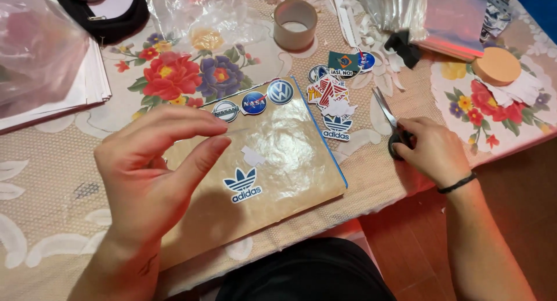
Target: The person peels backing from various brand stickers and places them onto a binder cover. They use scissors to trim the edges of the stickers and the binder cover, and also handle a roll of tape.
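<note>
The left hand (154, 173) hovered, palm down and loosely curled, above the left part of a tan glossy sheet (290, 162) that lay near the front edge of the table (52, 179); thumb and forefinger were drawn close together with a narrow gap between them, and whether anything was pinched there could not be told. The sheet, edged in blue along its right side, carried a row of three round logo stickers (253, 102) along its far edge, a small white scrap (253, 156) near its middle, and a blue-and-white trefoil sticker (242, 184) toward its near side.

The right hand (432, 150) rested near the table's right front edge, fingers closed over the handles of a pair of scissors (386, 112), whose blades pointed away toward the far edge. Just left of the blades lay a loose pile of cut stickers (335, 98).

Farther back stood a tape roll (295, 24). A round orange sponge (496, 65) lay near the right edge, clear plastic bags (429, 14) at the far right corner, and a paper stack (87, 86) at the left edge.
</note>
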